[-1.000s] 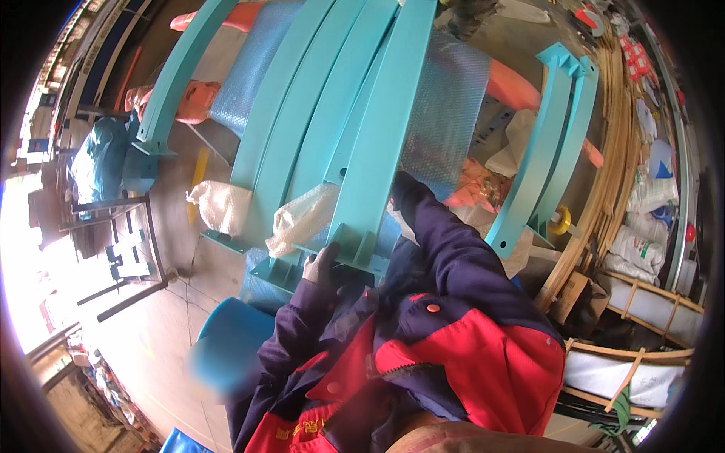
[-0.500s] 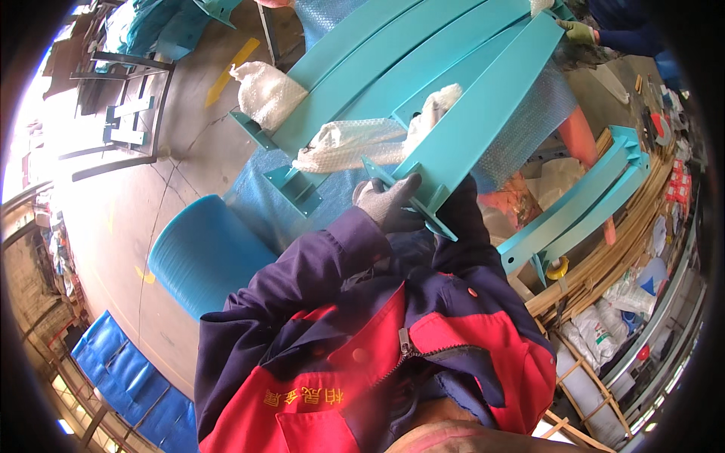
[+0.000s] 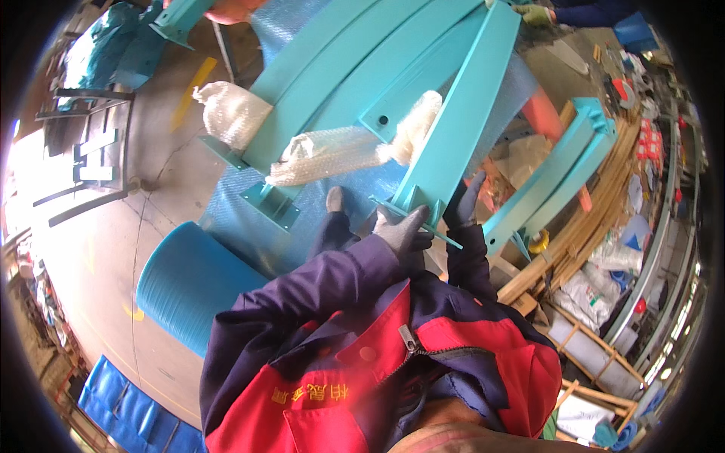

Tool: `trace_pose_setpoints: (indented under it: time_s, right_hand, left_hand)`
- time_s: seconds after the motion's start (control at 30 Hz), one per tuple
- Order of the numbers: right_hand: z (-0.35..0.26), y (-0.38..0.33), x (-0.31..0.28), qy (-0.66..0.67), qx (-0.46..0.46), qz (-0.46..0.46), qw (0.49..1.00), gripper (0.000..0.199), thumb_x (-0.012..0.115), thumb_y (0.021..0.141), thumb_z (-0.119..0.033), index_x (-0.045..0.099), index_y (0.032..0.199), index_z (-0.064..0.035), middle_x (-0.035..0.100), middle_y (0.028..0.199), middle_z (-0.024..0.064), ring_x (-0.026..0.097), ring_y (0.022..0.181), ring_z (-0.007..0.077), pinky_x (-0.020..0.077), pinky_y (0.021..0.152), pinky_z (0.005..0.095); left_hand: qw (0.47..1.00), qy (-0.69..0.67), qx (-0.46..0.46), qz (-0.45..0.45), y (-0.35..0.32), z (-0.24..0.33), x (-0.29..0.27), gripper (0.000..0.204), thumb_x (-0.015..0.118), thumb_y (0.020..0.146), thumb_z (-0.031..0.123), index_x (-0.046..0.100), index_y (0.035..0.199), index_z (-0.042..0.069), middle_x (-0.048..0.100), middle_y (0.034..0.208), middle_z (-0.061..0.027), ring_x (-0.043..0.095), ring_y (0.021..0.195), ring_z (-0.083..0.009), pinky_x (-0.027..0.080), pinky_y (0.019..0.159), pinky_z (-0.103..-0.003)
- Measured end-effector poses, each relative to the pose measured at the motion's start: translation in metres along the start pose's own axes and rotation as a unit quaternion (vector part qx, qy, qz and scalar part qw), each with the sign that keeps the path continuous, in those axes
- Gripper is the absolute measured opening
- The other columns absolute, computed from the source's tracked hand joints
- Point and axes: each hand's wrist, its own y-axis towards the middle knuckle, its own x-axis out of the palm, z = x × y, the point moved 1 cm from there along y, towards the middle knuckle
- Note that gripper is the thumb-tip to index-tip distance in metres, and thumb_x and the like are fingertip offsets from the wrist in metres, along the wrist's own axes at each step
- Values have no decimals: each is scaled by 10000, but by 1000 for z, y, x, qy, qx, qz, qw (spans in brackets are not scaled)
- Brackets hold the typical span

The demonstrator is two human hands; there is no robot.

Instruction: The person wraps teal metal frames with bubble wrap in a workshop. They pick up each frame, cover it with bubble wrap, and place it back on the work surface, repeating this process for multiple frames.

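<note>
A long turquoise steel beam (image 3: 470, 106) with a flanged end plate points toward me. My left hand (image 3: 402, 230), in a grey glove, is closed on its near end plate. My right hand (image 3: 462, 204), also gloved, is against the beam's right side near that end, its grip partly hidden underneath. At the far end, another person's gloved hand (image 3: 533, 14) is beside the beam. To the left lie several similar turquoise beams (image 3: 321, 83). White bubble wrap (image 3: 328, 155) covers parts near their ends.
Blue bubble sheeting (image 3: 332, 189) lies under the beams. A blue tub-shaped object (image 3: 196, 283) stands at left. Two joined turquoise pieces (image 3: 555, 174) lie at right by long wooden strips (image 3: 581, 226). A dark metal frame (image 3: 117, 147) stands far left.
The beam's near end has shifted right, away from the other beams, and the gap beside it is wider. My right hand now shows beside the beam. The whole view has shifted somewhat.
</note>
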Motion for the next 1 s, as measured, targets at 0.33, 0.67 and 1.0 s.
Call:
trace_pose_setpoints:
  time_s: [0.33, 0.67, 1.0]
  right_hand:
    - [-72, -39, -73, -360, 89, 142, 918, 512, 662, 946, -403, 587, 1274, -17, 639, 1177, 83, 634, 1014, 179, 513, 920, 324]
    - [-136, -56, -122, -458, 78, 97, 880, 516, 596, 974, -457, 592, 1230, -8, 626, 1075, 56, 579, 1009, 149, 475, 881, 306]
    - [-166, -65, -92, -331, 98, 49, 937, 411, 551, 1021, -392, 622, 1191, -26, 657, 1022, 42, 643, 905, 125, 535, 778, 275]
  left_hand:
    - [857, 469, 6, -216, 153, -105, -96, 515, 800, 798, 278, 624, 1189, -6, 713, 1038, -142, 654, 1062, -217, 511, 941, -353]
    - [903, 420, 65, -66, 274, -134, 24, 744, 767, 823, 465, 550, 1338, -27, 606, 1294, -201, 590, 1195, -299, 483, 1006, -394]
    - [889, -197, 221, -350, 261, 138, 107, 666, 344, 1009, 572, 453, 1440, 77, 500, 1433, -138, 465, 1312, -333, 365, 1113, -480]
